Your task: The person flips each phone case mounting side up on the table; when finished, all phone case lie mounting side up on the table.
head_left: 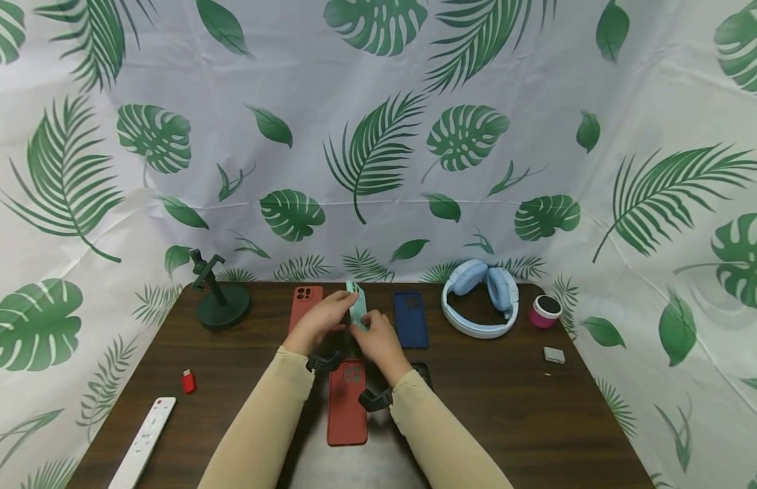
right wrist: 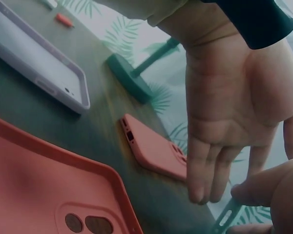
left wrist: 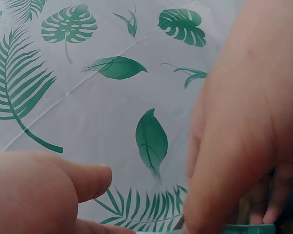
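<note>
In the head view a mint phone case (head_left: pixel 357 314) stands tilted between both hands near the table's back edge. My right hand (head_left: pixel 376 337) pinches its lower part; the right wrist view shows the thumb (right wrist: pixel 263 187) against the slotted edge of the mint case (right wrist: pixel 228 214). Beside the upper part of the case is my left hand (head_left: pixel 322 319), its fingers stretched out straight in the right wrist view (right wrist: pixel 224 126). Below the hands lies a red phone case (head_left: pixel 346 411). Another red case (head_left: pixel 305 302) lies behind the left hand, and a blue case (head_left: pixel 412 319) to the right.
Blue headphones (head_left: pixel 481 299), a pink jar (head_left: pixel 544 312) and a small silver box (head_left: pixel 554 355) stand right. At left are a dark green stand (head_left: pixel 222 305), a red USB stick (head_left: pixel 189 381) and a white remote (head_left: pixel 144 438). A lavender case (right wrist: pixel 44 61) shows in the right wrist view.
</note>
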The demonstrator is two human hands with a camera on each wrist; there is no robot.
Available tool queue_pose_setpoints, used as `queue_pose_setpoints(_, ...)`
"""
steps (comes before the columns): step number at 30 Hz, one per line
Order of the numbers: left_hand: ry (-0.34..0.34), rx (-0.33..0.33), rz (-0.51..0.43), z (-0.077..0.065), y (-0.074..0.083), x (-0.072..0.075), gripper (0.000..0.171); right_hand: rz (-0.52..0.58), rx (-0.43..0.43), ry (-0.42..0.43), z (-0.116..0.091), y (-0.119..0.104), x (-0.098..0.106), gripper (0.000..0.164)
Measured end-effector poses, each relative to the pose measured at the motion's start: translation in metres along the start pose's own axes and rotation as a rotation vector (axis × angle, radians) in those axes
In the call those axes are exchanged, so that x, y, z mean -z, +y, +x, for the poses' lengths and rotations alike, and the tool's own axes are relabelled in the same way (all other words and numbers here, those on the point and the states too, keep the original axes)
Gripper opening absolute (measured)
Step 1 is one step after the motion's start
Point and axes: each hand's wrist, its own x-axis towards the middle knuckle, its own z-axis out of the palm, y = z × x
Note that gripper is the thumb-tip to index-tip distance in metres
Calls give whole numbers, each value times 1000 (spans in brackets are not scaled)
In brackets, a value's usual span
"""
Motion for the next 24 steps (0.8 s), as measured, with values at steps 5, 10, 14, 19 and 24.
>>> queue_pose_setpoints(5,-42,-1,-21,1,-2,-1,72,31,37,51,1,0,1,38)
queue_pose_setpoints(10,-53,30,-19,4,-8,-3,78,77,60,92,1,0,3,37)
queue_pose_setpoints(14,-43,66,-18,5,-13,-5,83,124,56,100,1,1,5,39)
queue_pose_setpoints(19,-56,58,-32,7,-16,-8,81,201,48,79,1,3,5,42)
queue_pose_setpoints(24,-66,42,-15,6,-17,-8,77,258,10,35,-1,6,5,45)
